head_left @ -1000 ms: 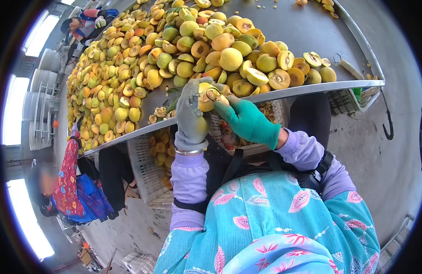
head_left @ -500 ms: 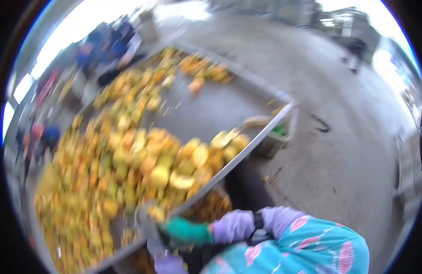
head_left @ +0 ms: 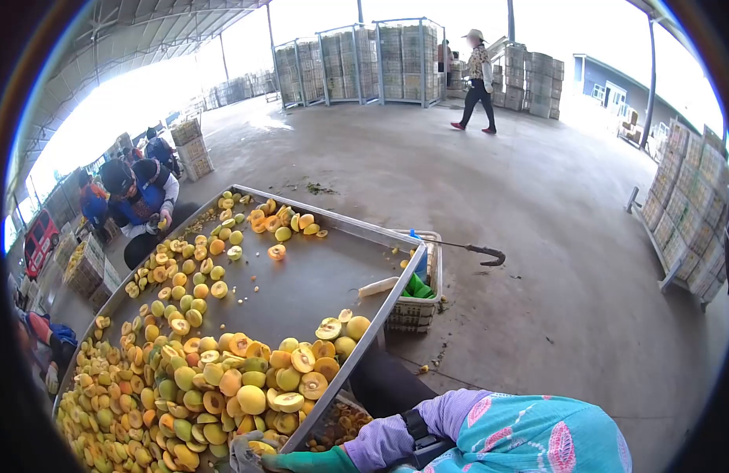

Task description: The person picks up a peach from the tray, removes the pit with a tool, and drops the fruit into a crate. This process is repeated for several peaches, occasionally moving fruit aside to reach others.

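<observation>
My right hand (head_left: 250,455), in a grey glove with a green cuff, is at the bottom edge, low over the near side of a metal-rimmed table (head_left: 370,331). Its fingers are closed around a yellow fruit half (head_left: 262,447); the frame edge partly cuts off the hand. My left hand does not show. Beside the glove lies a large heap of whole and halved yellow-orange fruit (head_left: 215,378), several with brown stones or hollows. Loose halves are scattered toward the far end, one alone on the metal surface (head_left: 277,252).
A crate (head_left: 412,317) with green material stands against the table's right side, a dark hooked handle (head_left: 484,254) jutting from it. A co-worker (head_left: 140,197) bends over the far left side. Another person (head_left: 479,83) walks in the background. Crate stacks (head_left: 684,209) stand right.
The view has tilted up and steadied, showing more background. My right hand and its sleeve now appear lower in the frame. The second purple sleeve at the bottom has gone from view.
</observation>
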Tool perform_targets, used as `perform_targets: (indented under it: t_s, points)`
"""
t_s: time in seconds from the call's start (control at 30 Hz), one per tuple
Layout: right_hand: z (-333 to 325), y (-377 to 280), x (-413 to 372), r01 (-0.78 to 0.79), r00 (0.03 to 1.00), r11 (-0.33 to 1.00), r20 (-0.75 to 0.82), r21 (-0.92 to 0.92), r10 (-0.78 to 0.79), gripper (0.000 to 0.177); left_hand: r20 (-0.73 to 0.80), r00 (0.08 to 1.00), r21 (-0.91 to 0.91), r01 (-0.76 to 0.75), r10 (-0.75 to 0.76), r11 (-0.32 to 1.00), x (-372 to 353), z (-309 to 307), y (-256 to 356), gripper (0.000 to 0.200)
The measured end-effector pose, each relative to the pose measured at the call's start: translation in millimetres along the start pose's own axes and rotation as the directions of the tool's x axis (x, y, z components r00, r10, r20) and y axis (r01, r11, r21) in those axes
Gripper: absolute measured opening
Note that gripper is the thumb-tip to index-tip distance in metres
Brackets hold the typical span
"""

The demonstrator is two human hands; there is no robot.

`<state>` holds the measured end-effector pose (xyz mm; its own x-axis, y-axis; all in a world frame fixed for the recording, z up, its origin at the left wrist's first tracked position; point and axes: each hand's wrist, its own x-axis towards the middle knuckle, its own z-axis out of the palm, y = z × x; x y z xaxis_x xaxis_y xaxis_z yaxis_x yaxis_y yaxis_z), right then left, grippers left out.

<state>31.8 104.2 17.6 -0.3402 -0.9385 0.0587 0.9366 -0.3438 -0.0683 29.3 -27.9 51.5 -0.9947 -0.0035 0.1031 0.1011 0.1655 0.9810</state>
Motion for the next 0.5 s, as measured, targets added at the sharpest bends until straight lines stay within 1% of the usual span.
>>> perform_targets:
  t_s: [0.1, 0.17, 0.2, 0.23, 0.27, 0.3, 0.33, 0.37, 0.4, 0.43, 0.47, 0.5]
  points:
    - [1, 2, 4, -0.103, 0.994, 0.992, 0.050, 0.072, 0.100, 0.054, 0.023, 0.999, -0.239, 0.051, -0.047, 0.970, -6, 1, 7, 0.054]
    - [2, 3, 9, -0.190, 0.980, 0.973, 0.078, 0.130, 0.181, 0.055, 0.068, 0.994, -0.481, 0.105, -0.083, 0.870, 15, 2, -35, 0.047]
    - [3, 3, 10, -0.226, 0.973, 0.961, 0.085, 0.159, 0.215, 0.055, 0.079, 0.990, -0.585, 0.138, -0.113, 0.799, 27, -1, -72, 0.044]
    - [9, 7, 10, -0.265, 0.964, 0.944, 0.078, 0.198, 0.255, 0.056, 0.062, 0.984, -0.669, 0.167, -0.170, 0.724, 17, -17, -97, 0.041]
    - [10, 21, 9, -0.138, 0.986, 0.989, 0.105, 0.050, 0.132, 0.053, 0.010, 0.969, -0.741, 0.174, -0.248, 0.649, -25, -56, -123, 0.039]
    - [18, 23, 3, -0.159, 0.985, 0.986, 0.066, -0.042, 0.161, 0.053, -0.325, 0.946, -0.120, -0.026, -0.014, 0.992, -38, -40, -58, 0.037]
    - [24, 20, -5, -0.233, 0.968, 0.955, -0.140, -0.185, 0.209, 0.057, -0.220, 0.955, -0.476, 0.072, -0.198, 0.876, -58, -68, -49, 0.039]
    - [10, 13, -13, -0.367, 0.924, 0.892, -0.217, -0.263, 0.315, 0.058, -0.105, 0.922, -0.759, 0.168, -0.373, 0.630, -78, -95, -39, 0.042]
    - [21, 4, -31, -0.445, 0.866, 0.783, -0.431, -0.434, 0.253, 0.055, -0.377, 0.777, -0.524, 0.270, -0.504, 0.808, -94, -113, -36, 0.050]
    - [-2, 4, -40, -0.399, 0.821, 0.870, -0.536, -0.290, 0.197, 0.052, -0.587, 0.706, 0.025, 0.506, -0.397, 0.862, -95, -139, -60, 0.051]
    - [-36, 6, -48, -0.376, 0.788, 0.902, -0.585, -0.213, 0.191, 0.050, -0.688, 0.689, 0.502, 0.680, -0.230, 0.534, -100, -159, -78, 0.052]
    - [-58, 7, -55, -0.342, 0.745, 0.929, -0.644, -0.143, 0.175, 0.048, -0.650, 0.755, 0.757, 0.635, 0.083, 0.152, -90, -136, -54, 0.046]
